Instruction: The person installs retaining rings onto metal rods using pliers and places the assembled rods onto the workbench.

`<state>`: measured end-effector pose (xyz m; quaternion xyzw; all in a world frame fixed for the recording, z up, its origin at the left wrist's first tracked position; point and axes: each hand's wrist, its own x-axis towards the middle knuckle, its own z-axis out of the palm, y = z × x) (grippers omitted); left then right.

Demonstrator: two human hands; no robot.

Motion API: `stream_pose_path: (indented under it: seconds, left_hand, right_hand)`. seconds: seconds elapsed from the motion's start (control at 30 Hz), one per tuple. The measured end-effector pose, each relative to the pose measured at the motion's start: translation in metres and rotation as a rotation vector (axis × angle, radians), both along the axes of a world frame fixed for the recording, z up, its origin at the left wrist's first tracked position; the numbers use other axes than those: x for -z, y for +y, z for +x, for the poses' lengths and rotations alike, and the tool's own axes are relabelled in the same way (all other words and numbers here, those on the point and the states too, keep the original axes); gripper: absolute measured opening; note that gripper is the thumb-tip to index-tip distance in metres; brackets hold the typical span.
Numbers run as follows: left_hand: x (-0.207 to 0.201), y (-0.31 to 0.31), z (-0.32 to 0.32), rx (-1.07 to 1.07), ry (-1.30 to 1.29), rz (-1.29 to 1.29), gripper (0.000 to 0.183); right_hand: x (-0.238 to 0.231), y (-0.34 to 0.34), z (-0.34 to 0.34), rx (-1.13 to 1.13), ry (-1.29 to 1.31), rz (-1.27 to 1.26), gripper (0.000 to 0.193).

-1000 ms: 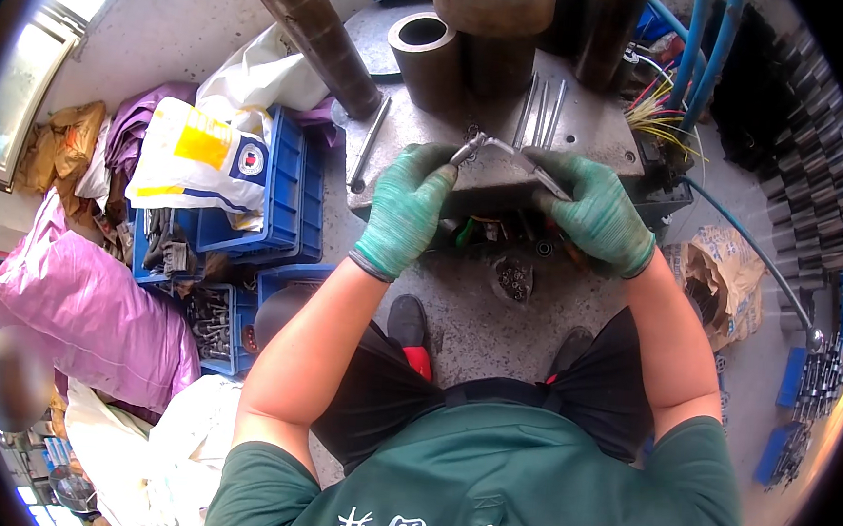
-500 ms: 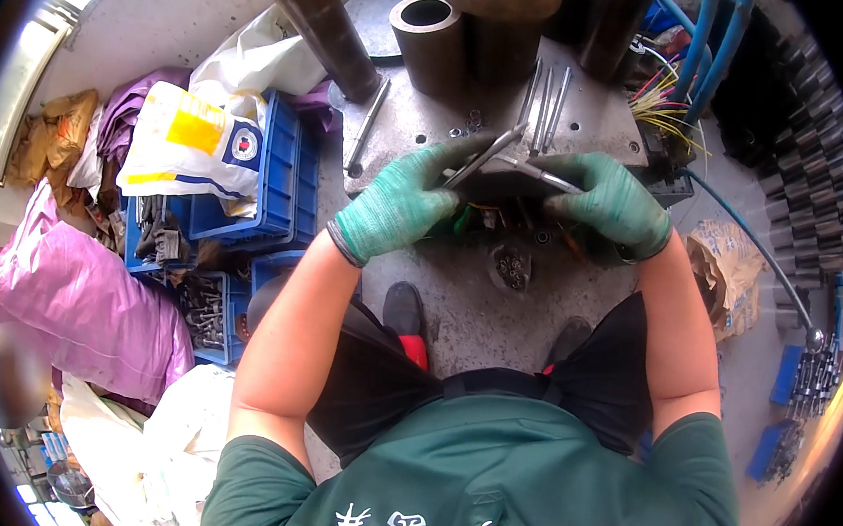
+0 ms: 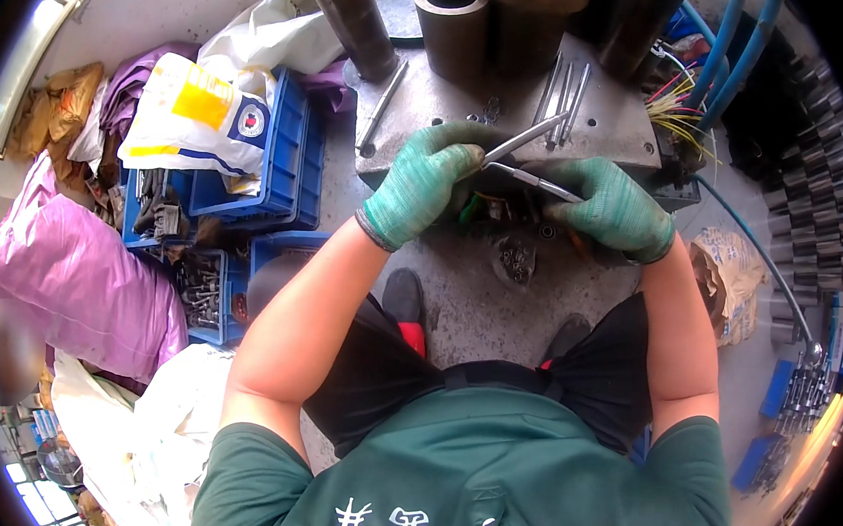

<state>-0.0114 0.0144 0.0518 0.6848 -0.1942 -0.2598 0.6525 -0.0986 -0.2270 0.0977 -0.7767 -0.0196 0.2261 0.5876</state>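
Both hands wear green knitted gloves and are raised in front of the metal work table (image 3: 422, 116). My left hand (image 3: 416, 180) pinches a grey metal rod (image 3: 528, 139) between thumb and fingers; it slants up to the right. In my right hand (image 3: 619, 208) is a thinner stepped metal rod (image 3: 537, 181), whose narrow end points at the left hand's fingers. The two rods are close together, and I cannot tell whether they touch. Several similar loose rods (image 3: 576, 103) lie on the table beyond, with another single rod (image 3: 383, 107) at its left edge.
A thick hollow steel cylinder (image 3: 447, 40) and a slanted steel column (image 3: 346, 18) stand at the back. Small metal rings (image 3: 491, 110) lie on the table. Blue crates (image 3: 296, 171) and sacks are at left; blue hoses (image 3: 724, 59) and coloured wires (image 3: 677, 110) at right.
My left hand has shifted slightly right and closed its thumb onto its rod, which now reaches farther right over the table. The right hand keeps its rod, and the view has shifted a little.
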Motion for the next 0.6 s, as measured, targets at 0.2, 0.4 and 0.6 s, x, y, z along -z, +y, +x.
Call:
stream_pose_path:
  seconds: [0.2,0.4,0.6]
  left_hand:
    - [-0.001,0.001,0.001,0.008,0.163,-0.096,0.047]
    - [-0.002,-0.002,0.002,-0.058,0.408,-0.233,0.048]
    - [0.018,0.007,0.017,0.01,0.611,-0.468,0.047]
  right_hand:
    - [0.001,0.002,0.001,-0.039,-0.03,-0.075,0.057]
    - [0.033,-0.002,0.004,-0.027,-0.212,0.034,0.063]
    - [0.046,0.01,0.002,0.004,-0.079,0.265,0.064]
